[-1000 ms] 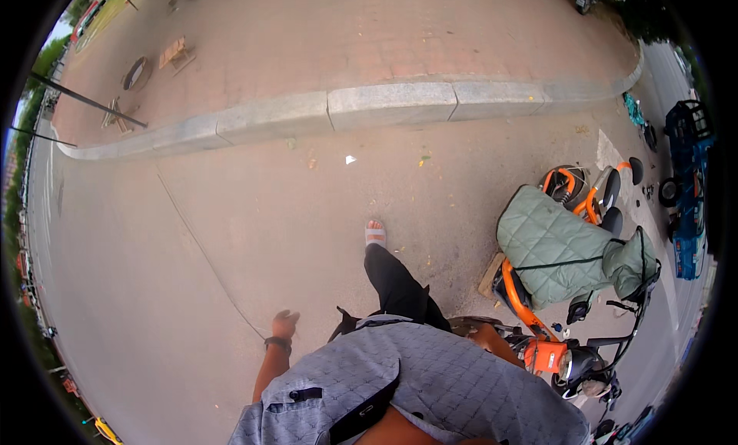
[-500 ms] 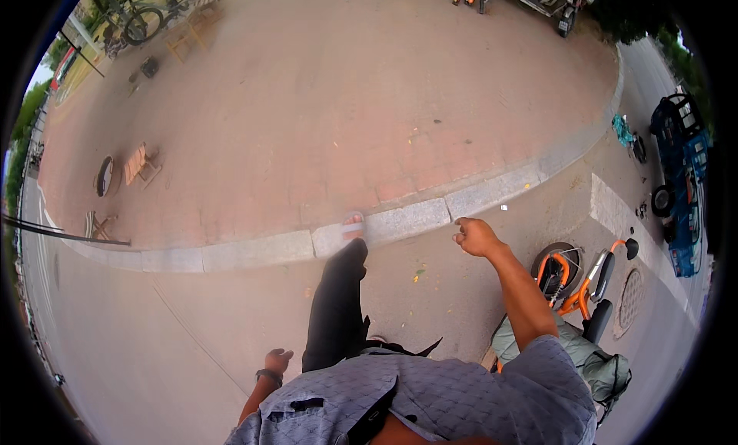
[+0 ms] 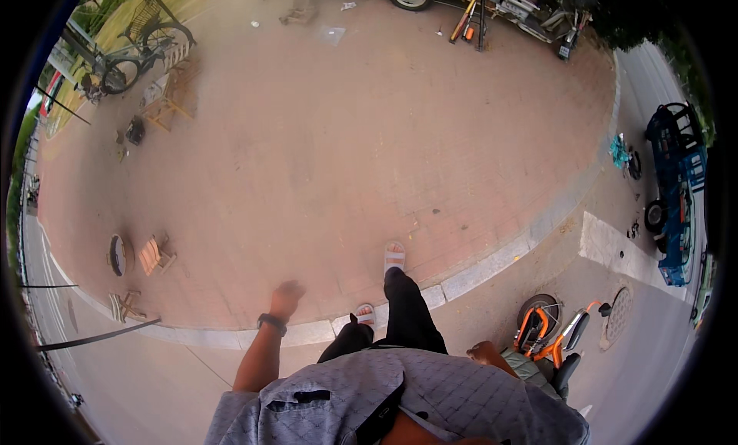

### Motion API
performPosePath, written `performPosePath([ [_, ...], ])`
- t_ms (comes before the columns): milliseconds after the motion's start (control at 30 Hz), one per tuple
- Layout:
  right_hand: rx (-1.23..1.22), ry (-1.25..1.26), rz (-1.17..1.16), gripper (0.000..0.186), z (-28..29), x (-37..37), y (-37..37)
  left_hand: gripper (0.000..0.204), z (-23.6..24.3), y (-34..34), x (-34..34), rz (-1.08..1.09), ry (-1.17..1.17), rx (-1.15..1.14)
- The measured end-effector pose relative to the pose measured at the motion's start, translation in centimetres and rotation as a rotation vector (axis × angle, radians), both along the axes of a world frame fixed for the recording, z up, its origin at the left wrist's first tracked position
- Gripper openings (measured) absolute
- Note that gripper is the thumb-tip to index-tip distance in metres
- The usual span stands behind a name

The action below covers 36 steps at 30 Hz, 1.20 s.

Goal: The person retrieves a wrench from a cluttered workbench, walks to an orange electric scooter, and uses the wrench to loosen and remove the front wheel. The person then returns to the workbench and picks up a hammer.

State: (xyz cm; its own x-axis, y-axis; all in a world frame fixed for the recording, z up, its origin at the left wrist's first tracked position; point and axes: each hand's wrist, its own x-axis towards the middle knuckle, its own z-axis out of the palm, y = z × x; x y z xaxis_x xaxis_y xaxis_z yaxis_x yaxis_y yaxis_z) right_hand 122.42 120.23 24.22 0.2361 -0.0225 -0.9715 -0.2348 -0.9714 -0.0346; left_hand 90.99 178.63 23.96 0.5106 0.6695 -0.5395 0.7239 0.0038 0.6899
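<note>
My left hand, with a dark band on its wrist, swings out over the edge of the red paving. Its fingers are smeared by motion, and no object shows in it. Low by my right hip is my right hand, partly turned away, so its fingers are hard to make out. Nothing is seen in it, and neither hand touches anything visible. My sandalled feet show below: the right foot is forward on the paving, while the left foot is at the kerb.
An orange bicycle stands on the road to my right, near a manhole cover. Farther right is a blue three-wheeled truck. Small folding stools and a round basin sit at left. Bicycles stand at far left.
I have stepped forward from the road onto the paving, right foot leading. My left hand has swung forward and up; my right hand has dropped back to my hip.
</note>
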Motion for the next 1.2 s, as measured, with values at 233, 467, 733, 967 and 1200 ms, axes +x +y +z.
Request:
performPosePath([
  [233, 0.092, 0.017, -0.056, 0.04, -1.2, 12.4, 16.4, 0.064, 1.7, 10.4, 9.9, -0.016, 0.474, -0.194],
  [467, 0.479, -0.49, -0.407, 0.044, 7.1, 48.0, 42.7, 0.034, 1.8, 21.3, 21.0, -0.736, 0.33, 0.087],
  [733, 0.708, -0.689, -0.178, 0.044, 8.8, 76.9, 64.8, 0.024, -1.7, 37.9, 44.1, -0.473, 0.231, -0.052],
  [967, 0.177, -0.073, 0.291, 0.039, 3.9, 78.7, 67.2, 0.023, 4.6, 54.1, 66.3, 0.191, 0.278, -0.401],
  [1200, 0.236, -0.122, 0.36, 0.04, -8.0, 88.6, 72.8, 0.045, 5.8, 76.6, 93.2, 0.458, -0.089, -0.263],
])
